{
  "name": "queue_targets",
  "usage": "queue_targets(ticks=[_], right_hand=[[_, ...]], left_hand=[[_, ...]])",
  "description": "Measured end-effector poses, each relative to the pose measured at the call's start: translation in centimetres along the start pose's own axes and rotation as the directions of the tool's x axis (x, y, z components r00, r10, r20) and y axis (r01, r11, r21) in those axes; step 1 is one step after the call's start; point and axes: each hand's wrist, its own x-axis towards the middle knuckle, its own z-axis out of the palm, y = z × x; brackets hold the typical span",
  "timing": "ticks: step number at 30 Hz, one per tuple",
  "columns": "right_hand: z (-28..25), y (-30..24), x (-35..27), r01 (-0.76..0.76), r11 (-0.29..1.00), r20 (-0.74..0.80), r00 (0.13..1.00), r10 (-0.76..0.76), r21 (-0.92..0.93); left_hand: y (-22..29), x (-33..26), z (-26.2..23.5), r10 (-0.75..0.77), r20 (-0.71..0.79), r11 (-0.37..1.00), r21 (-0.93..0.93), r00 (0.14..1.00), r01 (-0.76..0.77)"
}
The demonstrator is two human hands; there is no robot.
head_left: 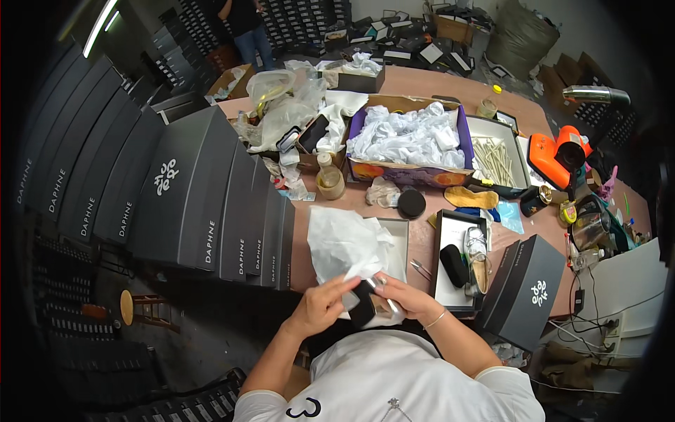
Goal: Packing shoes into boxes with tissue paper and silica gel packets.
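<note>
My left hand (320, 306) is closed, thumb and forefinger pinching the lower edge of white tissue paper (344, 239). My right hand (408, 299) is closed around a shoe (363, 309) with a dark sole, tilted close to my body. A silvery strip shows by my right fingers; whether it belongs to the same shoe I cannot tell. The tissue lies partly over an open shoe box (399, 228) with a pale inside. To the right, another open box (441, 281) holds a silvery shoe (476, 243) and a dark-soled one (454, 266).
Stacked dark shoe boxes (190, 190) rise at my left; closed boxes (527, 288) lean at my right. Behind are a carton of crumpled tissue (408, 137), a tray of pale sticks (494, 158), a glue bottle (329, 176), tweezers (420, 269) and an orange tool (552, 158). Someone (246, 32) stands far off.
</note>
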Motion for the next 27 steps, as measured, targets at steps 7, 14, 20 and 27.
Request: queue_targets(ticks=[7,14,20,27], right_hand=[[1.7,2.1,2.3,0.143,0.806,-0.318,0.868,-0.381,-0.575],[2.7,2.9,2.5,0.166,0.972,-0.374,0.923,-0.093,0.168],[4.4,-6.1,3.3,-0.300,0.482,-0.249,0.954,0.169,-0.823],[3.9,-7.9,-0.1,0.182,-0.323,0.329,0.807,-0.490,-0.929]], left_hand=[[0.4,-1.0,2.9,0.236,-0.034,0.932,0.292,0.971,-0.216],[1.8,-2.6,6.1,0.241,-0.045,0.945,0.241,0.970,-0.224],[1.8,-1.0,3.9,0.145,-0.377,0.956,0.292,0.915,-0.032],[0.4,-2.7,-1.3,-0.114,-0.619,0.989,0.004,0.777,0.149]])
